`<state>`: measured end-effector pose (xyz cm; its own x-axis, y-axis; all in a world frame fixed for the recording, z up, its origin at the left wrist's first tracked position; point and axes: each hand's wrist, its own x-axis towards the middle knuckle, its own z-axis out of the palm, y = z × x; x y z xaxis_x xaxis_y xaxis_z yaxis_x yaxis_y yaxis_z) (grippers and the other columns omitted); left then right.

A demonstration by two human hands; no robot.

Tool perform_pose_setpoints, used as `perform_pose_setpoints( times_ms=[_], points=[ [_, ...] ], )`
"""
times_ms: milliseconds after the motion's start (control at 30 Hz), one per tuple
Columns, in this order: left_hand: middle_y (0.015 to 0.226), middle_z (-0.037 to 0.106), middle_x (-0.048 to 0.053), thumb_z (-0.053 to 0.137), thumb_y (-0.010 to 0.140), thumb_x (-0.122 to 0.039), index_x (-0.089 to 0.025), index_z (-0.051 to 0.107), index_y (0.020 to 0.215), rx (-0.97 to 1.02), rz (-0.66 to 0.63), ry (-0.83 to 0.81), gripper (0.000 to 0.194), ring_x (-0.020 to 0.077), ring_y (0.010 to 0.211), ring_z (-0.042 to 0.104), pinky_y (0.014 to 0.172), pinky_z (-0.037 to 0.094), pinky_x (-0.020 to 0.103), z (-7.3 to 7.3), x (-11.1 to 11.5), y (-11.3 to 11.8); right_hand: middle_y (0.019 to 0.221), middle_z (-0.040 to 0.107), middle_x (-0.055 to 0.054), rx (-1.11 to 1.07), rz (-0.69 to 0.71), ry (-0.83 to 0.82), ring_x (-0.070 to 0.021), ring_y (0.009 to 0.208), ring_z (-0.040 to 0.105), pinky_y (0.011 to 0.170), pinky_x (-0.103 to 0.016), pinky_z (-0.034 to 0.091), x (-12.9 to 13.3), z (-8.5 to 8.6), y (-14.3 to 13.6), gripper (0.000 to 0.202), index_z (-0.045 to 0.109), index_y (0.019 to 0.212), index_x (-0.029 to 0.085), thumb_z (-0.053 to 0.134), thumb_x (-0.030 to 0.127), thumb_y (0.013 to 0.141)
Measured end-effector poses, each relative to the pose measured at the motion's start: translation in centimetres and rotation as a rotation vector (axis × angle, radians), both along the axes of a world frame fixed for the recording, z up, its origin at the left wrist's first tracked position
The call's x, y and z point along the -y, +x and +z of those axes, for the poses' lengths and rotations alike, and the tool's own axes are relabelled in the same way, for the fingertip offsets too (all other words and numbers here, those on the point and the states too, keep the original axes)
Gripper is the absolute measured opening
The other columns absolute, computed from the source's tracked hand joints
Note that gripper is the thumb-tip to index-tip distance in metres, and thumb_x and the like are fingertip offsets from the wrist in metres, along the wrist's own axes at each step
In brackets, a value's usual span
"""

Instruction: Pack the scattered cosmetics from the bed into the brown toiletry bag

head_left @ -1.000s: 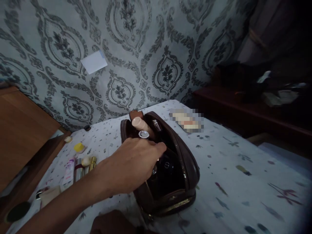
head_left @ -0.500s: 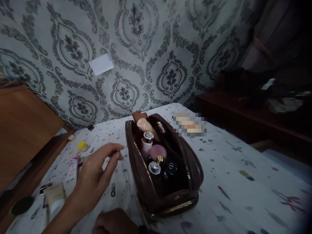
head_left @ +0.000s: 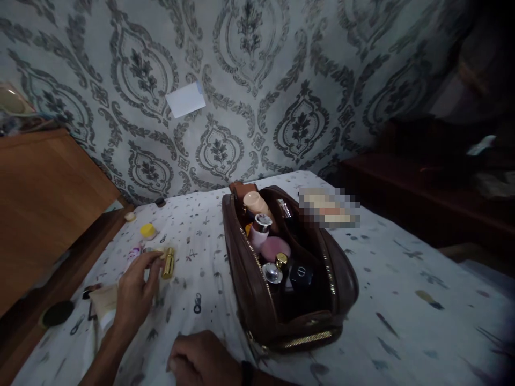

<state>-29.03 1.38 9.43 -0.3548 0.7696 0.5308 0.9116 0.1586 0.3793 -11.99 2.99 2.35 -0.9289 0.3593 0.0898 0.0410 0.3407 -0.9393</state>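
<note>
My left hand (head_left: 139, 281) reaches over the small cosmetics on the left side of the sheet, its thumb and forefinger curved and slightly apart. Just right of its fingertips is a gold lipstick tube (head_left: 168, 262). A white and purple tube (head_left: 134, 253) lies partly hidden behind the hand, and a beige squeeze tube (head_left: 105, 304) sits beside the wrist. My right hand (head_left: 203, 356) rests low in view with curled fingers and no visible object. Before it, a brown leather toiletry bag (head_left: 245, 289) stands unzipped, holding bottles, a pink sponge (head_left: 276, 250) and a black Dior-marked item (head_left: 301, 274).
A yellow-lidded jar (head_left: 148, 231), a small pale item (head_left: 130, 216) and a dark round item (head_left: 58, 313) lie to the left. Beyond the bag is a blurred-out flat item (head_left: 329, 208). A wooden cabinet (head_left: 52, 209) flanks the left, patterned wall (head_left: 257, 107) behind.
My left hand has moved left, away from the bag and down to the cosmetics, uncovering the gold lipstick tube. My right hand has come further into view. The camera has turned slightly left.
</note>
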Motion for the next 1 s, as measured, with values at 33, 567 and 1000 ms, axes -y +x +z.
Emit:
perform_pose_setpoints(
  times_ms=[33, 567, 1000],
  points=[
    [0.098, 0.071, 0.006, 0.046, 0.09, -0.046, -0.023, 0.063, 0.099, 0.001, 0.023, 0.018, 0.03, 0.0241, 0.093, 0.066, 0.085, 0.053, 0.038, -0.4, 0.0, -0.5, 0.067, 0.062, 0.001, -0.008, 0.001, -0.007, -0.0116, 0.064, 0.056, 0.058, -0.018, 0.037, 0.0, 0.1, 0.1, 0.015, 0.063, 0.072, 0.016, 0.052, 0.007, 0.075],
    [0.101, 0.068, 0.009, 0.042, 0.095, -0.03, -0.02, 0.062, 0.104, -0.118, 0.155, -0.033, 0.024, 0.0241, 0.097, 0.06, 0.088, 0.049, 0.041, -2.1, 2.1, -3.6, 0.059, 0.046, 0.006, -0.034, -0.019, -0.259, -0.007, 0.044, 0.046, 0.046, -0.017, 0.033, 0.9, 0.7, 1.1, 0.018, 0.051, 0.076, 0.019, 0.041, 0.026, 0.09],
    [0.12, 0.069, 0.01, 0.047, 0.092, -0.03, -0.022, 0.065, 0.118, -0.244, -0.008, -0.329, 0.033, 0.0282, 0.117, 0.057, 0.1, 0.041, 0.047, -4.0, 0.8, -3.4, 0.06, 0.053, 0.004, -0.105, -0.135, -0.731, -0.0056, 0.041, 0.047, 0.037, -0.017, 0.03, 0.2, 0.9, 0.2, 0.044, 0.054, 0.079, 0.016, 0.055, 0.06, 0.079]
  ],
)
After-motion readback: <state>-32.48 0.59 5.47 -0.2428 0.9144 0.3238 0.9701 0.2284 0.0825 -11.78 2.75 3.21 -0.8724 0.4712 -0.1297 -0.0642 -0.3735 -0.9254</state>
